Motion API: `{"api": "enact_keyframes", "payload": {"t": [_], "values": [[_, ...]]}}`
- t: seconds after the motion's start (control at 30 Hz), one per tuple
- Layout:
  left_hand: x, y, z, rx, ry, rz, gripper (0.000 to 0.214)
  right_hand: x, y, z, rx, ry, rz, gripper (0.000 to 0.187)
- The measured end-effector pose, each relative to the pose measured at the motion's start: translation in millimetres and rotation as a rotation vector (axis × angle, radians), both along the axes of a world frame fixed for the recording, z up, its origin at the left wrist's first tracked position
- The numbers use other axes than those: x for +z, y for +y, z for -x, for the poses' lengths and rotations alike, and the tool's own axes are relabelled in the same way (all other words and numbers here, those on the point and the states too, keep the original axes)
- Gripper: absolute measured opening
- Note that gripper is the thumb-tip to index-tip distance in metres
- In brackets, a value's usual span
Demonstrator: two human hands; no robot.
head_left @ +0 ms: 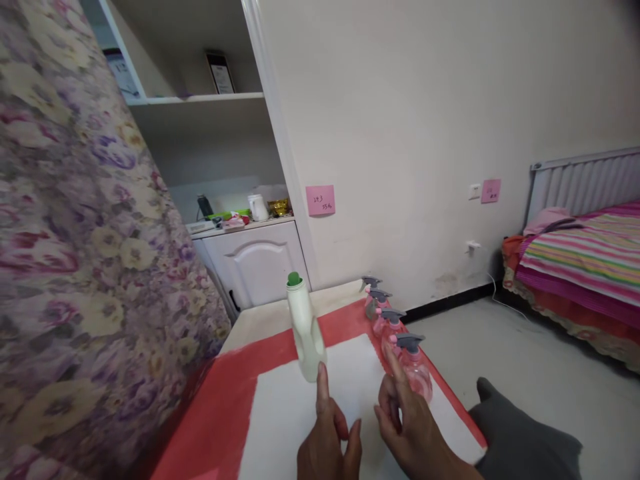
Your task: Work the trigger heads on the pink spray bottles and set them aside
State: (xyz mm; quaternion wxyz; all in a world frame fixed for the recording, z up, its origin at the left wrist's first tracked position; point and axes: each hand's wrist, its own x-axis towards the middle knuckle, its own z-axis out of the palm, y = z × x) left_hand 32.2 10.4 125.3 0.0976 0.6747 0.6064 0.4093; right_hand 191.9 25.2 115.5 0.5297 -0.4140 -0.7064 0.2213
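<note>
My left hand (327, 437) is over the white sheet (280, 413), index finger pointing up and thumb apart, holding nothing. Its fingertip overlaps the base of a pale green jug-like bottle (306, 333) with a green top; whether they touch I cannot tell. To the right, my right hand (407, 420) is also empty, its index finger stretched out and its thumb apart. Behind that hand stands the nearest pink spray bottle (416, 377), partly hidden by it. Several spray bottles with grey trigger heads form a row along the table's right edge, including another pink spray bottle (391, 325).
Red paper (220, 393) lies beneath the white sheet on the table. A floral curtain (90, 233) hangs at the left, beside a white cabinet (260, 253) with shelves. A dark grey object (525, 433) is low at the right. Beyond is a bed (590, 247).
</note>
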Motion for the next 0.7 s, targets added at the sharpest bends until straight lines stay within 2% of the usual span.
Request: {"api": "enact_keyframes", "payload": {"t": [0.33, 0.7], "values": [[11.4, 6, 3, 0.041, 0.033, 0.036, 0.081, 2.4, 14, 0, -0.012, 0.011, -0.023, 0.086], [-6.2, 23, 3, 0.051, 0.009, 0.009, 0.086, -8.7, 27, 0, -0.042, 0.037, 0.005, 0.084]]}}
